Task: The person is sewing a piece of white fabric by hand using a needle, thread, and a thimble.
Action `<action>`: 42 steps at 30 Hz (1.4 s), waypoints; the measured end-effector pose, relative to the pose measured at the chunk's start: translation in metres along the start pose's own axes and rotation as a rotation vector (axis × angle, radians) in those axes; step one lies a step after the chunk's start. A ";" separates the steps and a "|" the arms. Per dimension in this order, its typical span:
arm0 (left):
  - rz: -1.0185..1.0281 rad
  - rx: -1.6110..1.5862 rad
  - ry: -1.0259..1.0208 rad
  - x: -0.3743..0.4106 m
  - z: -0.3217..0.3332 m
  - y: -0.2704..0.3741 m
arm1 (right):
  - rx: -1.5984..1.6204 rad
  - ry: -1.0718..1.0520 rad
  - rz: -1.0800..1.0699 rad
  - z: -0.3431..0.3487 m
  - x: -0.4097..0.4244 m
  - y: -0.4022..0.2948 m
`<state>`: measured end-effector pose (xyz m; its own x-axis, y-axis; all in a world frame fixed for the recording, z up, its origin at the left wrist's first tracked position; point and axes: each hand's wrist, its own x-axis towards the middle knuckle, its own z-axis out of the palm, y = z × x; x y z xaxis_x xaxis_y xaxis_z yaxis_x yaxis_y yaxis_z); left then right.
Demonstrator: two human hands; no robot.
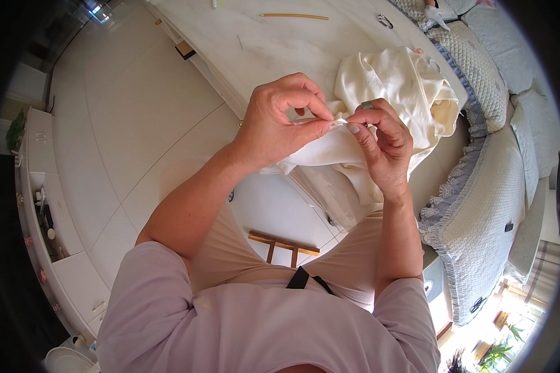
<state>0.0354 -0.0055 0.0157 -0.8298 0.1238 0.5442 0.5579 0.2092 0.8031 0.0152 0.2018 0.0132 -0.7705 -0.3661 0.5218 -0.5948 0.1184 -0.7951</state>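
A cream satin cloth point(392, 88) with small sprig motifs lies bunched over the edge of a marble-topped table point(280, 51). At its near side, my left hand point(287, 119) pinches a small gathered bit of cream fabric point(339, 120) between thumb and index finger. My right hand point(385, 147) meets it there, thumb and index fingertips together at the same bit. Whether a needle or thread is between these fingertips is too small to tell. A wide grey ring point(367, 105) sits on a right-hand finger. White fabric point(329, 147) hangs below both hands.
A yellow pencil-like stick point(294, 16) and a small dark looped object point(385, 21) lie on the table. A sofa with a quilted, ruffled cover point(480, 186) curves along the right. A wooden frame point(284, 243) shows between my legs. White cabinets point(70, 210) stand left.
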 end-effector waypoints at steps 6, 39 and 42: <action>-0.115 -0.065 -0.012 -0.002 -0.004 0.004 | -0.050 -0.013 0.002 -0.002 0.002 -0.002; -0.564 -0.542 -0.071 -0.004 -0.036 -0.008 | 0.254 -0.072 0.390 -0.019 -0.004 0.010; -0.563 -0.507 -0.122 -0.004 -0.036 -0.011 | 0.276 -0.072 0.431 -0.019 -0.004 0.007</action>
<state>0.0331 -0.0434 0.0139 -0.9701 0.2424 0.0131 -0.0354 -0.1947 0.9802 0.0096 0.2216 0.0120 -0.9087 -0.4015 0.1142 -0.1368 0.0279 -0.9902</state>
